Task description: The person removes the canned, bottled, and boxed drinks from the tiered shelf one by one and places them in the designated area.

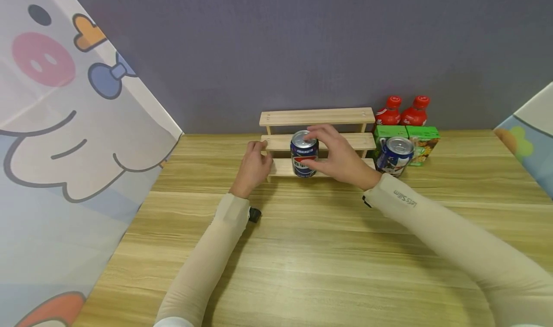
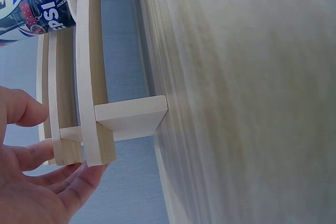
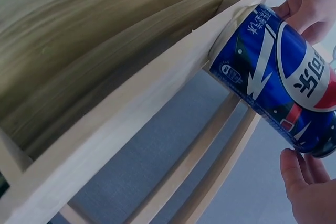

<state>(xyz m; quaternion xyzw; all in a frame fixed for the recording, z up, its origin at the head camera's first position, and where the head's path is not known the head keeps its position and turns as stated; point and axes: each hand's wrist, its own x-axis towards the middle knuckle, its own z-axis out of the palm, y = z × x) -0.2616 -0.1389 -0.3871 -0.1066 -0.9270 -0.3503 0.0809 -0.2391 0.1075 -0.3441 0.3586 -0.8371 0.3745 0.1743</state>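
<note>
A blue Pepsi can (image 1: 304,155) stands at the front of a three-tier wooden rack (image 1: 317,116). The fingers of my right hand (image 1: 339,156) curve over the can's top while the thumb lies along its front, so the hand grips it. The right wrist view shows the can (image 3: 262,66) with its base at the front plank (image 3: 100,135). At the rack's left end is my left hand (image 1: 251,168). Seen from the left wrist, this hand (image 2: 37,192) touches the plank ends with its fingertips, and the thumb is beside the rack.
To the rack's right stands a second blue can (image 1: 395,156), before green boxes (image 1: 423,134). Two red-capped bottles (image 1: 415,112) are behind those, against the grey wall (image 1: 224,53). The wood-grain table (image 1: 302,250) spreads in front, with a cartoon-printed panel (image 1: 86,139) on its left.
</note>
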